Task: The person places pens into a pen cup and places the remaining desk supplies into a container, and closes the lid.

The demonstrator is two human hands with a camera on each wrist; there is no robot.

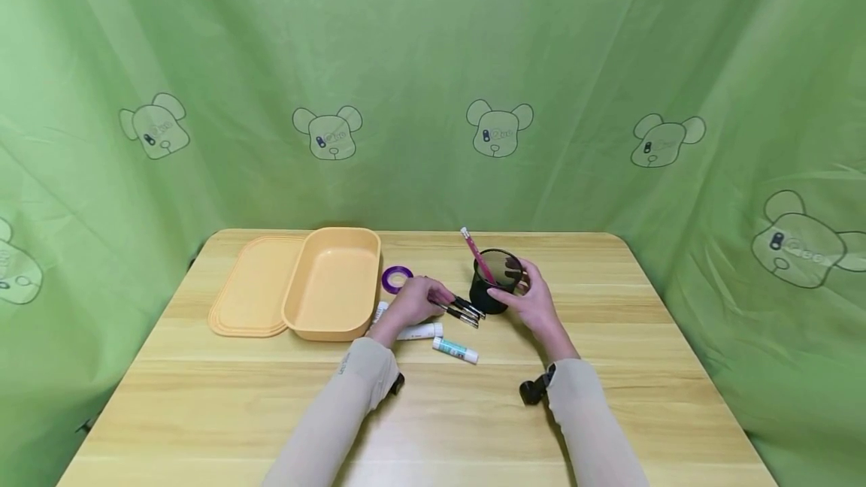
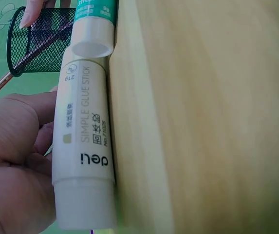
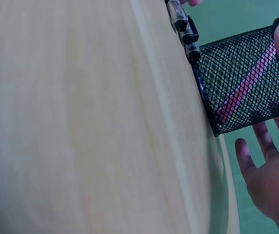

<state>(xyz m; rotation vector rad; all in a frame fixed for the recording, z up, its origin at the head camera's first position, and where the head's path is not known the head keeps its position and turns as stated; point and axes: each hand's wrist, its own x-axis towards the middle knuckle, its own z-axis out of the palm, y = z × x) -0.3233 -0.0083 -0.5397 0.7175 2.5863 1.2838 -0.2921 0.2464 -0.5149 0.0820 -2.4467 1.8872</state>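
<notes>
Beside the mesh cup (image 1: 482, 296), left fingers (image 1: 440, 291) pinch the black pens (image 1: 461, 316), best kept bunched, while right fingers (image 3: 263, 139) brace the cup

Both arms wear long, pale greyish-beige sleeves: the left sleeve (image 1: 330, 421), with small, darker lettering (image 1: 343, 364) too tiny to read near its cuff, and the right sleeve (image 1: 598, 423). A black strap (image 1: 549, 376) at the right cuff carries a rounded black wrist camera (image 1: 531, 393); part of another black device (image 1: 397, 384) shows beside the left cuff. The left hand (image 1: 413, 301) and right hand (image 1: 534, 302) are bare.
</notes>
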